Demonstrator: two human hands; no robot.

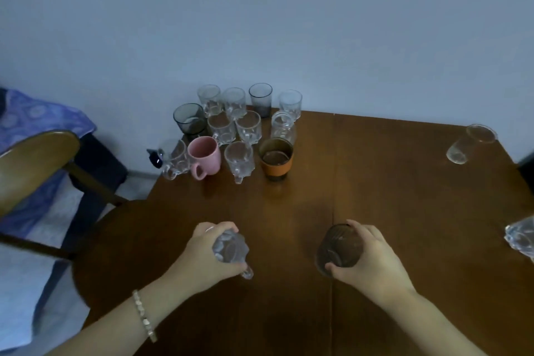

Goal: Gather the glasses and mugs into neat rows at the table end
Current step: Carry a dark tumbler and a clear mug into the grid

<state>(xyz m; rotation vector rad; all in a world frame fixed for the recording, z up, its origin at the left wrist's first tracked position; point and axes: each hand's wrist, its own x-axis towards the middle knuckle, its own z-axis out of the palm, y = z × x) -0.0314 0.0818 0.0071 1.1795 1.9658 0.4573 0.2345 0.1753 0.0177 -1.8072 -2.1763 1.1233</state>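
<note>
My left hand point(203, 257) grips a clear faceted glass mug point(230, 248) over the brown table point(390, 182), near its front. My right hand point(372, 260) wraps around a dark tinted glass point(338, 246) to the right of it. At the table's far left end stand several clear glasses and mugs in rows, among them a pink mug point(203, 156), a glass with an orange sleeve point(276, 159), a smoky tumbler point(189, 119) and a clear jar point(283, 127). A lone clear glass point(469, 144) stands at the far right corner. Another faceted glass point(521, 237) shows at the right edge.
A wooden chair point(37, 159) stands left of the table beside blue patterned cloth point(34, 118). A small dark object point(155, 157) sits at the table's left corner. A pale wall point(260, 23) rises right behind the rows.
</note>
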